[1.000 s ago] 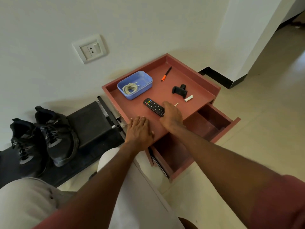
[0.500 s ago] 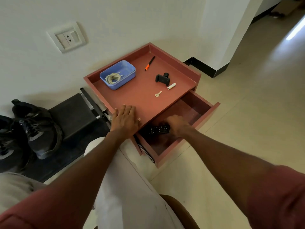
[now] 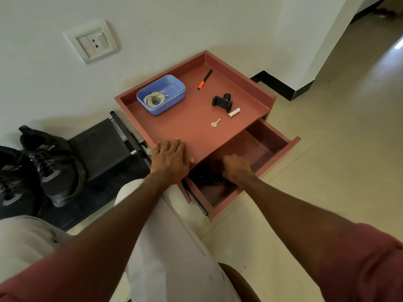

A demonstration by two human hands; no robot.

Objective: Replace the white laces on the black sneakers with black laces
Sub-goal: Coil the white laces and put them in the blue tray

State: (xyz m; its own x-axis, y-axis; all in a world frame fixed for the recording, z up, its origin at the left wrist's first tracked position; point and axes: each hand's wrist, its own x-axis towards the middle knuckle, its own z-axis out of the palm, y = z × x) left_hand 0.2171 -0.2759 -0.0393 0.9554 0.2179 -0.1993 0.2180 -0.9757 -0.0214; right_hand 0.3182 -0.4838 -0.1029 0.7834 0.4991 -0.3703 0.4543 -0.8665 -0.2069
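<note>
A white-walled room corner with a small red table on a pale floor.

We see a white wall (image 3: pixel 174 22) at the far side carrying a white switch-and-socket plate (image 3: pixel 92 41) on the left. Against it stands the red table (image 3: pixel 268 100), rimmed on three sides, its drawer (image 3: pixel 281 156) pulled open toward the right. A white pillar (image 3: pixel 305 40) with a black skirting (image 3: pixel 277 85) rises at far right. Beige floor tiles (image 3: pixel 327 171) catch daylight at the far right; a black mat (image 3: pixel 98 153) lies left.
</note>
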